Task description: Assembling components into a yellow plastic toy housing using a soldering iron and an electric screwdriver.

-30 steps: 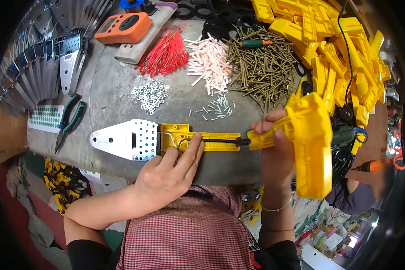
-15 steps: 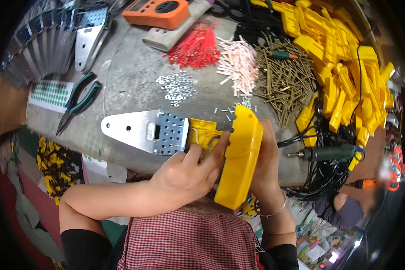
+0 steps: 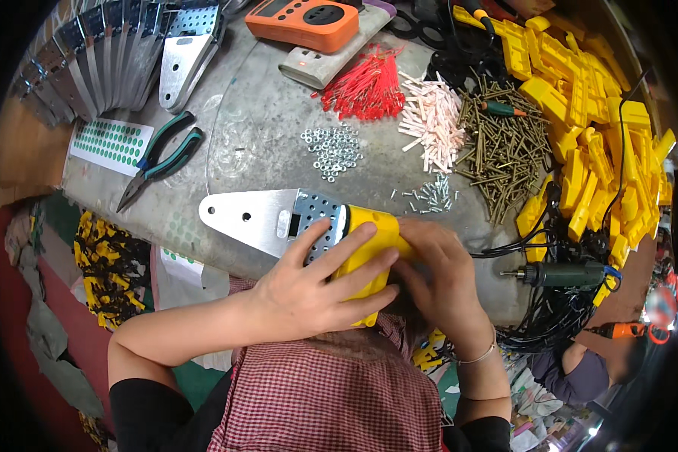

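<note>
Yellow housing [image 3: 385, 230] half-hidden under spread left hand [image 3: 315, 290], right hand [image 3: 443, 273] alongside; both grips unclear

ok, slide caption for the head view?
Left hand spread over a yellow housing, right hand at its right side, tapered metal plate at left; screws and nuts beyond.

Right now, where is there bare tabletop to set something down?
The widest free patch of tabletop lies between the pliers and the pile of nuts, above the metal plate. A narrower one lies between the right hand and the green power driver. It is crowded at the upper right, where brass screws and yellow casings heap up.
</note>
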Demonstrator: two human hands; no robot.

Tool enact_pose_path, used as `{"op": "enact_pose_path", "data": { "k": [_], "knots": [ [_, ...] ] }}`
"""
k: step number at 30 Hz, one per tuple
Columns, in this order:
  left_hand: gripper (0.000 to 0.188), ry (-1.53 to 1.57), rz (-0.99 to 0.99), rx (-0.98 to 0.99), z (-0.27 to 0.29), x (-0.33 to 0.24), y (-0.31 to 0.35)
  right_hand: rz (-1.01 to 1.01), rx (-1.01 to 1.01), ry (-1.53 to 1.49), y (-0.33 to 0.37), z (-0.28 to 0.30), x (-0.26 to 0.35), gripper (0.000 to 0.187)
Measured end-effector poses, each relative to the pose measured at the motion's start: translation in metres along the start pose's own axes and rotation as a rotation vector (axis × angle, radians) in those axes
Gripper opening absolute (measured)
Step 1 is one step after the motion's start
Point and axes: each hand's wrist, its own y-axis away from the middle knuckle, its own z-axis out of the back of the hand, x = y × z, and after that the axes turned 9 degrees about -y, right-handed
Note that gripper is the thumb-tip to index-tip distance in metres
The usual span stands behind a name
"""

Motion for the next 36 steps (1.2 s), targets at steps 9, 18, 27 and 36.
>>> {"op": "enact_pose_path", "data": {
  "k": [9, 18, 27, 36],
  "knots": [
    [0.030, 0.022, 0.001, -0.065, -0.010, 0.002, 0.010, -0.322, 0.300, -0.093, -0.027, 0.032, 0.008, 0.027],
    [0.038, 0.082, -0.028, -0.048, -0.009, 0.008, 0.010, -0.092, 0.079, 0.323, -0.021, 0.005, -0.011, 0.042],
    [0.033, 0.080, -0.065, -0.116, 0.008, 0.014, -0.001, -0.753, 0.450, -0.191, -0.054, 0.028, -0.010, 0.067],
    [0.050, 0.072, -0.141, -0.100, 0.018, 0.026, -0.020, -0.816, 0.541, -0.269, -0.068, 0.034, -0.017, 0.069]
  ]
}}
